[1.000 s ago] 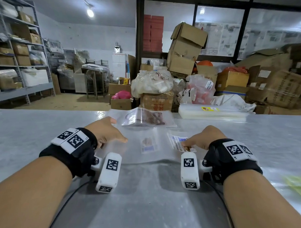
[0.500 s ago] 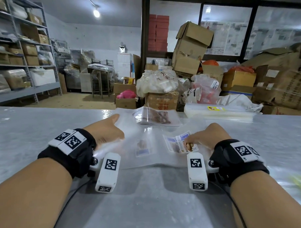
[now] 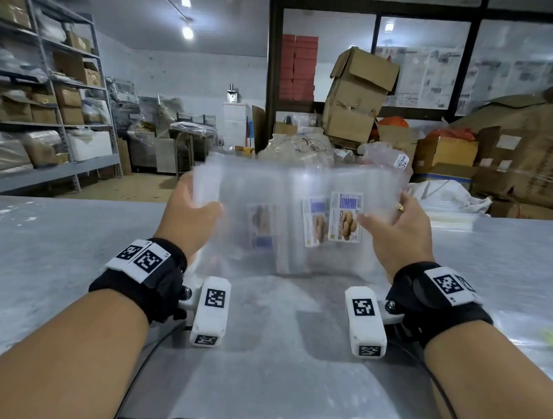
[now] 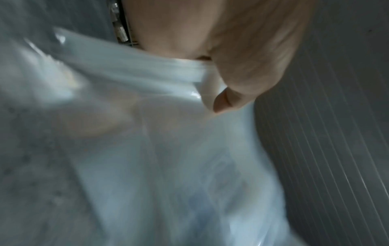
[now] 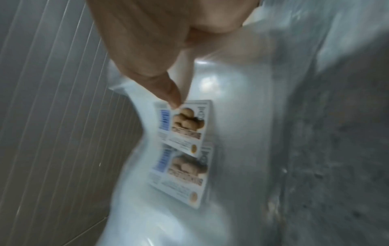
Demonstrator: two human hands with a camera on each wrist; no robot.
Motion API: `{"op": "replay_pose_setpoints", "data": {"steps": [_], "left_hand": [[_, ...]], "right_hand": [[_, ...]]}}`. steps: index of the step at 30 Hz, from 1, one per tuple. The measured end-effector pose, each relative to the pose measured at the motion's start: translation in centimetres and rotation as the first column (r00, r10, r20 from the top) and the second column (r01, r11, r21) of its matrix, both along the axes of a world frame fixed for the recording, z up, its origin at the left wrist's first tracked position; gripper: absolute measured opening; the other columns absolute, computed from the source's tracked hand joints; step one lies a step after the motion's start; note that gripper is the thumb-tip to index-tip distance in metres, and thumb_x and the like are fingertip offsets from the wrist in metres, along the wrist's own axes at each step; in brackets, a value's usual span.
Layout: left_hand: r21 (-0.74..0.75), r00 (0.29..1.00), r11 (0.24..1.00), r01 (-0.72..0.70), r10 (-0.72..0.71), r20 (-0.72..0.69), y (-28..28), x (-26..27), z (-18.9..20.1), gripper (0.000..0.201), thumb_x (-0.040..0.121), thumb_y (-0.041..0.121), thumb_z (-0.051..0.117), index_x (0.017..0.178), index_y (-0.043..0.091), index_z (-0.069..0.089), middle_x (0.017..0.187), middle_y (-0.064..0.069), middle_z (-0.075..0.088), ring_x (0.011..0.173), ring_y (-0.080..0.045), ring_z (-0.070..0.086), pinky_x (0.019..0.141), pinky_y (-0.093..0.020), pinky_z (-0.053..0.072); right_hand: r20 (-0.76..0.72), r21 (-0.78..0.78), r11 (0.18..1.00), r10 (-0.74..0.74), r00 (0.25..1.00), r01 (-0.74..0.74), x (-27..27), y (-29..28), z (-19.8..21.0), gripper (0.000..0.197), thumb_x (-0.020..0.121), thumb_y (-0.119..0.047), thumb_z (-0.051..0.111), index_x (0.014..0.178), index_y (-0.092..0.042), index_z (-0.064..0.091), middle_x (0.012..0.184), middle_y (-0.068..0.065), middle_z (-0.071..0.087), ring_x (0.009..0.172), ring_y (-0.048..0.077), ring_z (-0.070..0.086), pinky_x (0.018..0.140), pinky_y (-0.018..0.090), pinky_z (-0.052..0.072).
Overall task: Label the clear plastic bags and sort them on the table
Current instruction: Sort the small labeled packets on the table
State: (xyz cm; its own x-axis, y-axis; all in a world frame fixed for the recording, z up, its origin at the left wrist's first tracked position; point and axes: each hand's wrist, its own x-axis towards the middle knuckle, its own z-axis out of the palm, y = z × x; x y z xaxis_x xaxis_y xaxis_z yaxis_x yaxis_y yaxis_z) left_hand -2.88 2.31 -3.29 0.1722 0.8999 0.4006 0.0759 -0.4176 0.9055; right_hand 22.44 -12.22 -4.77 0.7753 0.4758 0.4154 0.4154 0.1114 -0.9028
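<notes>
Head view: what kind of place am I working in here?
Most likely a warehouse or packing stockroom: metal shelving loaded with cartons, cardboard boxes piled loosely behind the grey table, and bulk bags of goods heaped on the floor stock.

The clear plastic bags (image 3: 287, 209) carry white labels (image 3: 345, 216) printed with tan round shapes and blue blocks, above the grey table (image 3: 63, 264).

Head view looks forward over the table (image 3: 63, 264); both wrist views share the close bags (image 3: 293, 216).
</notes>
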Motion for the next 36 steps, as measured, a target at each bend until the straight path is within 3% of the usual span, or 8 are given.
{"op": "replay_pose_setpoints", "data": {"steps": [3,8,14,20,23,28,32,36], "left_hand": [[0.048,0.997,0.998,-0.033,0.029,0.076,0.0,-0.1,0.2,0.040,0.094,0.004,0.060,0.128,0.024,0.056,0.108,0.008,0.067,0.094,-0.002,0.062,0.066,-0.011,0.045],[-0.054,0.989,0.996,-0.067,0.074,0.128,0.7,0.0,-0.3,0.027,0.092,0.011,0.066,0.118,0.016,0.063,0.099,0.004,0.068,0.090,-0.009,0.064,0.063,-0.019,0.043],[-0.102,0.969,0.990,-0.096,0.116,0.216,1.2,-0.1,-0.6,0.046,0.085,0.023,0.077,0.123,0.021,0.050,0.102,0.007,0.063,0.090,-0.007,0.060,0.075,-0.026,0.046],[-0.166,0.985,0.986,0.023,0.006,0.172,1.2,0.0,-0.8,0.048,0.089,0.021,0.072,0.129,0.018,0.045,0.113,-0.001,0.061,0.108,-0.022,0.061,0.098,-0.043,0.050],[-0.175,0.984,0.983,0.056,-0.025,0.176,1.1,0.2,-0.8,0.043,0.091,0.015,0.068,0.127,0.017,0.045,0.111,-0.002,0.060,0.108,-0.025,0.061,0.096,-0.045,0.051],[-0.143,0.980,0.988,0.065,-0.035,0.198,1.0,0.1,-0.7,0.034,0.091,0.010,0.065,0.119,0.019,0.049,0.111,-0.004,0.063,0.110,-0.027,0.062,0.096,-0.044,0.051],[-0.097,0.971,0.993,0.072,-0.047,0.233,0.9,0.1,-0.8,0.059,0.083,0.017,0.074,0.133,0.026,0.044,0.127,-0.003,0.059,0.119,-0.023,0.059,0.103,-0.043,0.049],[0.032,0.986,0.999,0.001,-0.007,0.168,1.0,-0.3,-0.8,0.087,0.087,0.012,0.073,0.153,0.040,0.024,0.154,0.010,0.030,0.140,-0.010,0.030,0.111,-0.034,0.032]], "right_hand": [[0.027,0.079,0.996,0.030,0.999,-0.032,-0.5,0.3,0.1,0.060,0.084,-0.012,0.079,0.135,-0.013,0.048,0.104,-0.010,0.068,0.092,0.002,0.068,0.088,0.029,0.056],[-0.047,0.075,0.994,0.082,0.996,-0.078,0.1,0.8,-0.5,0.064,0.079,-0.017,0.081,0.134,-0.021,0.049,0.117,-0.003,0.068,0.102,0.011,0.066,0.089,0.035,0.054],[-0.122,0.093,0.986,0.149,0.981,-0.138,0.8,1.3,-0.9,0.049,0.085,-0.019,0.072,0.126,-0.026,0.046,0.114,-0.002,0.064,0.104,0.014,0.062,0.082,0.032,0.045],[-0.124,0.016,0.978,0.207,0.970,-0.207,0.6,1.9,-1.3,0.046,0.083,-0.027,0.071,0.124,-0.022,0.051,0.113,-0.001,0.067,0.106,0.021,0.063,0.087,0.038,0.047],[-0.120,0.019,0.983,0.182,0.976,-0.181,0.9,2.1,-1.5,0.040,0.090,-0.020,0.067,0.126,-0.022,0.050,0.112,-0.003,0.067,0.106,0.020,0.063,0.097,0.043,0.049],[-0.098,0.031,0.984,0.180,0.979,-0.178,0.8,2.0,-1.5,0.034,0.074,-0.030,0.068,0.106,-0.030,0.056,0.104,0.000,0.072,0.100,0.023,0.068,0.096,0.053,0.052],[-0.092,0.086,0.977,0.202,0.975,-0.194,0.8,1.9,-1.5,0.047,0.088,-0.017,0.071,0.123,-0.031,0.043,0.106,-0.008,0.068,0.099,0.012,0.067,0.091,0.040,0.053],[-0.081,0.088,0.974,0.214,0.973,-0.207,0.8,1.7,-1.5,0.053,0.092,-0.011,0.069,0.130,-0.032,0.039,0.110,-0.010,0.068,0.101,0.009,0.067,0.093,0.036,0.052]]}}
